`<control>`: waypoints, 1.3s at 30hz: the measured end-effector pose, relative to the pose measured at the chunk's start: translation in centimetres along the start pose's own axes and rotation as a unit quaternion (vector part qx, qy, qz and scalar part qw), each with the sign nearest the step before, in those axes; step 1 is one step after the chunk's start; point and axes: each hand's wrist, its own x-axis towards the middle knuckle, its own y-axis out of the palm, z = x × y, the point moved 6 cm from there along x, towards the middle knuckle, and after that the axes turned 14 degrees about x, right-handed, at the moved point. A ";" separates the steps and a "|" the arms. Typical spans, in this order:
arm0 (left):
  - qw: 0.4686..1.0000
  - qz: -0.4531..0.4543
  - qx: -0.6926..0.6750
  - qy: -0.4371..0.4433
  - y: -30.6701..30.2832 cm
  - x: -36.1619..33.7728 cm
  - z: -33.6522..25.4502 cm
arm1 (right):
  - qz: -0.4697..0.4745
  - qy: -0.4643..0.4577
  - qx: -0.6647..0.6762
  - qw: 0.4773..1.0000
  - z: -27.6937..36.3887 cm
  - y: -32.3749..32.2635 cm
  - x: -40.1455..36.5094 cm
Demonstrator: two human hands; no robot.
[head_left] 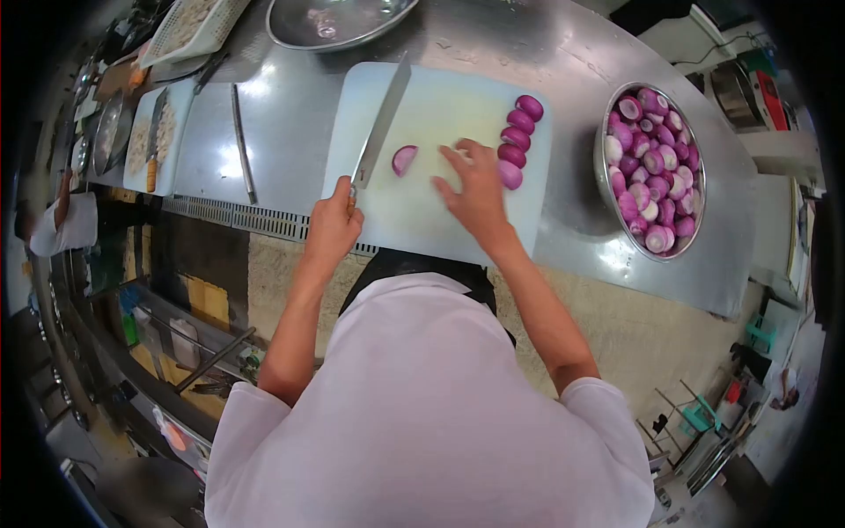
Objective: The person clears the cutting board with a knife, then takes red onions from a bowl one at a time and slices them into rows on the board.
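My left hand (pixel 334 220) is wrapped round the handle of a large kitchen knife (pixel 384 119), whose blade points away from me over the white cutting board (pixel 440 229). Its fingers are closed. To the right of the blade lies a cut piece of red onion (pixel 404 160). My right hand (pixel 475 187) hovers over the board with its fingers apart and nothing visible in them. Beside it, a row of peeled red onion halves (pixel 515 136) runs along the board's right side; the nearest one (pixel 510 174) is close to my fingers.
A metal bowl (pixel 607 167) full of peeled red onions stands right of the board. Another metal bowl (pixel 290 35) sits at the back. At left are a metal rod (pixel 242 145), a second board (pixel 180 110) with a knife and chopped food, and a white basket (pixel 214 35).
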 end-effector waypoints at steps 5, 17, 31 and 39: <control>1.000 -0.001 0.014 0.015 0.5 0.2 0.8 | 0.080 0.026 0.034 0.996 1.4 6.7 2.7; 0.997 0.023 0.008 0.070 -0.8 -2.0 -4.1 | 0.035 -0.030 0.132 0.990 0.9 3.2 -0.7; 0.996 0.041 0.025 0.078 -0.1 -0.4 -7.1 | 0.017 -0.020 0.090 0.996 0.3 4.0 -0.7; 0.995 0.046 0.017 0.082 -0.1 -0.1 -7.9 | -0.004 -0.036 0.126 0.991 0.1 3.7 -1.1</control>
